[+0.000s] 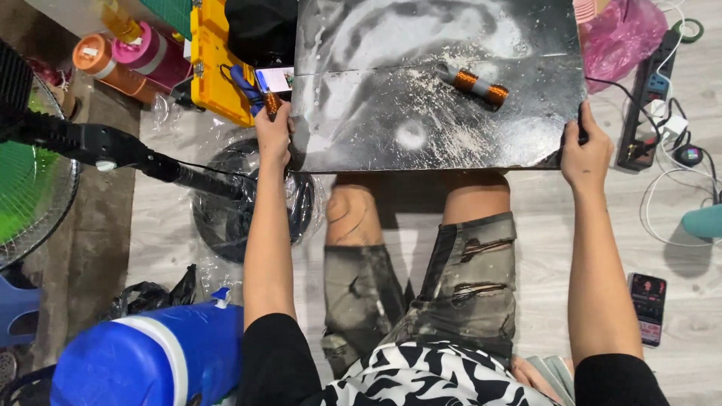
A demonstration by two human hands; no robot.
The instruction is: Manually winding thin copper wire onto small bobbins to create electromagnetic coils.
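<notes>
My left hand point(274, 135) and right hand point(585, 150) are each closed on an edge of the dusty black bench point(421, 128); the left also pinches a copper coil point(271, 102).

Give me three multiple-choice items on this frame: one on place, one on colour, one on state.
1. Where does the copper coil lie?
A on the black board
B on the floor
C in the yellow case

2. What colour is the jug at lower left?
A red
B blue
C green

3. What is the right hand doing?
A resting on a knee
B holding a phone
C gripping the board's edge

Answers: 1 A, the coil sits on the dusty board top. 2 B, blue body with white lid. 3 C, fingers curl over the right edge; the left hand holds the opposite side.
</notes>
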